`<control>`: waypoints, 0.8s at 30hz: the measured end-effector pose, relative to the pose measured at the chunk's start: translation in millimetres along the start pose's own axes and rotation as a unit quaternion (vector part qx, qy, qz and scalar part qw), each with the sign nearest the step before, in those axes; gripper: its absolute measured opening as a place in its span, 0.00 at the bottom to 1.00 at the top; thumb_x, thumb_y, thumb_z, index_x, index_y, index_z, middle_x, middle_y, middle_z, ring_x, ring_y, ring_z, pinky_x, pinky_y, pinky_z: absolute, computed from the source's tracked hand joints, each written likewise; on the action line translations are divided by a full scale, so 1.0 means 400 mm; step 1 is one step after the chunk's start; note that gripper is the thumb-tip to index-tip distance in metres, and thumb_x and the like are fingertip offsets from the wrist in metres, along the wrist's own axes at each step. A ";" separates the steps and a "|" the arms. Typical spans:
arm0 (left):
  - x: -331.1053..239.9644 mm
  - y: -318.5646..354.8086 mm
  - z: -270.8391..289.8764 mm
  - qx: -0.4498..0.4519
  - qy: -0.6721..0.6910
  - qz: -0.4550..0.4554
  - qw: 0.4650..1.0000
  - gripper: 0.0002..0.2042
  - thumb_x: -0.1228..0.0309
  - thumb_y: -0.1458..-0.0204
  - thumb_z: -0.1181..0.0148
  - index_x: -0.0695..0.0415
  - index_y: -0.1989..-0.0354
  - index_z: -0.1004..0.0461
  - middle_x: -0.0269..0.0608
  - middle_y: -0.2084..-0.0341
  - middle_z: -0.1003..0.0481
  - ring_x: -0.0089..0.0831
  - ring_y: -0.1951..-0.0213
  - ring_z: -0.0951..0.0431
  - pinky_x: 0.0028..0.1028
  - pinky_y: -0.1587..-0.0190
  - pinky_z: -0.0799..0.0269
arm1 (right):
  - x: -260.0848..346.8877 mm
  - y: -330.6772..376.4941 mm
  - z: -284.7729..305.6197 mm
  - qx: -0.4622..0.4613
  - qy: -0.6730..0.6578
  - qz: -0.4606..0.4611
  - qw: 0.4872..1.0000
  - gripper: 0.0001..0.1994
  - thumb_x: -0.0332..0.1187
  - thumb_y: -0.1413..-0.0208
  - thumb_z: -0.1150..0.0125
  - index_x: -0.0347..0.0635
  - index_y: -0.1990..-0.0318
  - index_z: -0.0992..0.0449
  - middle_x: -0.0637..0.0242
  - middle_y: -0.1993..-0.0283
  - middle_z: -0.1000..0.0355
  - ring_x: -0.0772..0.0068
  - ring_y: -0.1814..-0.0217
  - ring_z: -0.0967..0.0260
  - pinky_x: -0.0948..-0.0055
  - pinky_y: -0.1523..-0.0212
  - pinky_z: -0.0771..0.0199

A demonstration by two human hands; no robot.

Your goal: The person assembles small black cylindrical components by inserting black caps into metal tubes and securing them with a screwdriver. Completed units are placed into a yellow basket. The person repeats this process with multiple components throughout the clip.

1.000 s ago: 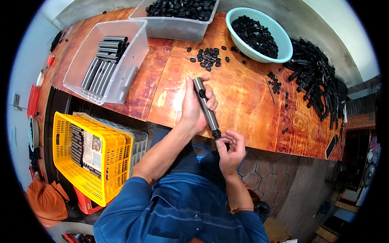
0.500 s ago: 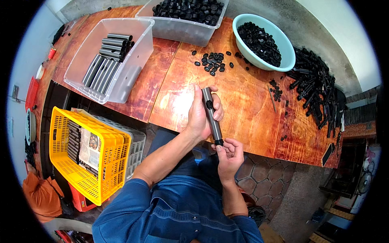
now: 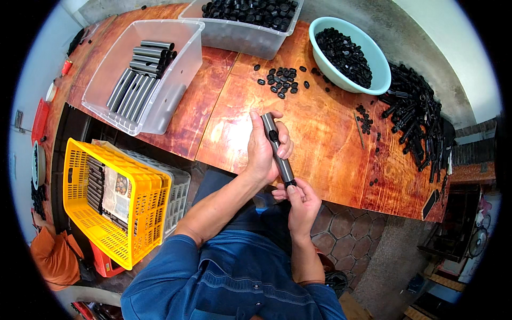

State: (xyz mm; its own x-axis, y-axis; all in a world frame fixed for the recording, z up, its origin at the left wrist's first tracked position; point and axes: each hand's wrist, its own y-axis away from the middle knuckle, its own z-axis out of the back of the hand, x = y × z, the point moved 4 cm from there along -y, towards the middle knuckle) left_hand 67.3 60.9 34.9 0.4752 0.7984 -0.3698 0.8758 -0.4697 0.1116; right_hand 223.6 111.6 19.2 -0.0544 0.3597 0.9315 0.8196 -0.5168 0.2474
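Observation:
My left hand (image 3: 260, 151) is wrapped round a dark grey metal tube (image 3: 284, 164), which slants down toward me above the table's front edge. Near its upper end shows a black oval spot, either a hole or a fitted piece; I cannot tell which. At the tube's lower end is a black end piece (image 3: 290, 183), and my right hand (image 3: 302, 201) pinches it between thumb and fingers. Beyond my hands, a loose group of small black oval plastic pieces (image 3: 281, 81) lies on the wooden table (image 3: 320, 154).
A clear bin (image 3: 178, 104) at left holds similar tubes; another clear bin (image 3: 266, 47) and a pale blue bowl (image 3: 349, 85) hold black parts. Black rod-like parts (image 3: 421, 128) heap at right. A yellow crate (image 3: 146, 213) with tubes stands below left, near a person in orange (image 3: 53, 258).
My right thumb has moved up onto the tube's black end piece, and the fingers have closed in beneath it. The left hand keeps its hold; the tube's upper end has tipped slightly left.

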 end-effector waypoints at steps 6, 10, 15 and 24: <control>0.000 0.005 0.004 -0.060 -0.039 -0.002 0.997 0.27 0.39 0.33 0.65 0.53 0.52 0.34 0.32 0.83 0.34 0.19 0.89 0.42 0.21 0.85 0.46 | -0.006 0.009 -0.008 -0.044 0.113 0.090 0.989 0.13 0.22 0.35 0.44 0.22 0.47 0.28 0.51 0.62 0.20 0.66 0.64 0.19 0.71 0.59 0.18; 0.001 0.006 0.004 -0.066 -0.043 0.004 0.997 0.28 0.38 0.34 0.65 0.53 0.52 0.34 0.31 0.83 0.35 0.19 0.89 0.42 0.21 0.85 0.46 | -0.004 0.011 -0.006 -0.055 0.173 0.136 0.974 0.13 0.21 0.37 0.41 0.22 0.47 0.28 0.52 0.63 0.19 0.68 0.63 0.19 0.73 0.60 0.18; 0.005 0.006 0.004 -0.065 -0.039 0.015 0.997 0.28 0.38 0.34 0.65 0.53 0.51 0.35 0.31 0.84 0.35 0.19 0.89 0.43 0.22 0.85 0.46 | 0.003 0.015 -0.005 -0.063 0.235 0.171 0.955 0.13 0.20 0.40 0.38 0.22 0.49 0.27 0.50 0.64 0.18 0.69 0.60 0.18 0.74 0.60 0.19; 0.003 0.005 -0.005 -0.042 -0.045 0.029 0.998 0.27 0.40 0.33 0.65 0.53 0.52 0.35 0.32 0.83 0.35 0.20 0.88 0.42 0.22 0.84 0.45 | -0.016 0.004 -0.003 -0.056 0.208 0.156 0.964 0.18 0.19 0.42 0.36 0.23 0.45 0.30 0.54 0.64 0.18 0.71 0.61 0.18 0.76 0.60 0.19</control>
State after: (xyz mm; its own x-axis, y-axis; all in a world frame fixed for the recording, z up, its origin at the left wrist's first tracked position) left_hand 69.8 61.7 36.6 0.5190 0.7320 -0.4414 0.8530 -0.4772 0.2114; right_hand 224.6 107.6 13.8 -0.0572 -0.1574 0.9859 0.7674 -0.6386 -0.0574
